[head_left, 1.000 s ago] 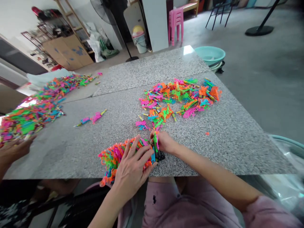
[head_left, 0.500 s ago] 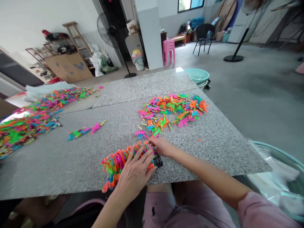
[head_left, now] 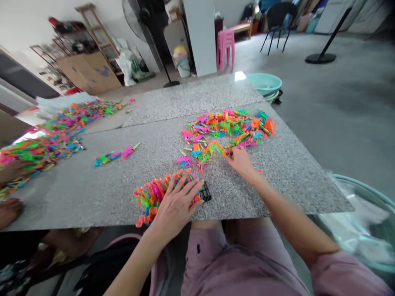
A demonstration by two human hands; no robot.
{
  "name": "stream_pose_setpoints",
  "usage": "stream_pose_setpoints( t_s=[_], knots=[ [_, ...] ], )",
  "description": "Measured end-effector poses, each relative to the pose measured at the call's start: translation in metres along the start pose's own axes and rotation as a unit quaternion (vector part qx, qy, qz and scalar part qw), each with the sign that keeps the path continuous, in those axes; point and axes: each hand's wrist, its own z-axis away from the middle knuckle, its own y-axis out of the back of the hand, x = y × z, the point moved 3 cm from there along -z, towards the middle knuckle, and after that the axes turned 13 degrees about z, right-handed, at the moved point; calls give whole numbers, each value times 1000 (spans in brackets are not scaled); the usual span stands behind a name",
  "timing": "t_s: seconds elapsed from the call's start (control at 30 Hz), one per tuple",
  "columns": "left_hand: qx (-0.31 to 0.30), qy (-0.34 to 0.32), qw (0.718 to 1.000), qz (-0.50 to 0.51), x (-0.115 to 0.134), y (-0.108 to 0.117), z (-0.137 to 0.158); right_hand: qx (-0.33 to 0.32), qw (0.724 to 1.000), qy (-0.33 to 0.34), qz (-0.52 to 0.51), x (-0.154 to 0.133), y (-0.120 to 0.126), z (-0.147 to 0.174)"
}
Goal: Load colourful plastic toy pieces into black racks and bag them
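Observation:
My left hand [head_left: 175, 203] lies with fingers outstretched over a tight row of small bright plastic pieces [head_left: 148, 195], orange, green, pink and blue. The row stands in a black grid rack [head_left: 205, 191], whose bare end shows past my fingertips. Farther right, my right hand [head_left: 242, 162] is closed in a pinch at the near edge of a loose pile of similar pieces [head_left: 228, 127]. An orange plastic piece [head_left: 220, 148] reaches from its fingertips; my fingers partly hide its end.
A larger heap of pieces [head_left: 61, 137] covers the table's left side, where another person's hands [head_left: 10, 211] rest. A short line of pieces [head_left: 115, 156] lies mid-table. Tubs stand by the right edge [head_left: 364, 205] and far corner [head_left: 263, 83].
My right hand has moved from the rack's end, right and away from me, to the loose pile. My left hand stays on the row. Another person's hands have appeared at left.

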Motion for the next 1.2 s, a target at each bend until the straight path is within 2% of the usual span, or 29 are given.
stream_pose_setpoints(
  t_s=[0.1, 0.13, 0.23, 0.3, 0.33, 0.4, 0.5, 0.6, 0.73, 0.83, 0.9, 0.97, 1.07, 1.13, 1.2],
  knots=[
    [-5, 0, 1000, 4, -1, -1, -4, -51, 988, 11, -142, 2, -5, 40],
    [-4, 1, 1000, 3, -2, -1, -4, -88, 974, 28, -206, -4, -10, 57],
    [6, 3, 1000, -5, -3, -3, -5, -183, 904, 86, -376, -34, -32, 101],
    [11, 3, 1000, -5, -3, -4, -5, -192, 877, 104, -428, -52, -43, 118],
    [13, 2, 1000, -5, -3, -4, -5, -182, 876, 114, -431, -59, -46, 122],
    [12, 3, 1000, -5, -2, -5, -4, -148, 897, 128, -397, -68, -48, 122],
    [11, 10, 1000, -3, -1, -6, -3, -110, 940, 152, -284, -72, -43, 111],
    [14, 16, 1000, 9, 0, -5, -4, -110, 958, 198, -175, -78, -35, 103],
    [18, 26, 999, 23, 5, 0, -8, -135, 960, 231, -87, -91, -29, 110],
    [24, 31, 999, 18, 8, 0, -12, -126, 955, 247, -108, -92, -27, 111],
    [36, 29, 999, 7, 9, -2, -13, -151, 939, 276, -141, -85, -25, 97],
    [54, 26, 998, 0, 8, -5, -12, -156, 943, 261, -137, -72, -21, 67],
    [66, 26, 997, -5, 5, -6, -9, -38, 981, 185, -32, -50, -10, 21],
    [65, 25, 998, -5, 3, -4, -7, 15, 978, 203, 55, -44, -8, 11],
    [62, 19, 998, 4, 2, -2, -6, 6, 961, 253, 110, -44, -11, 16]
  ],
)
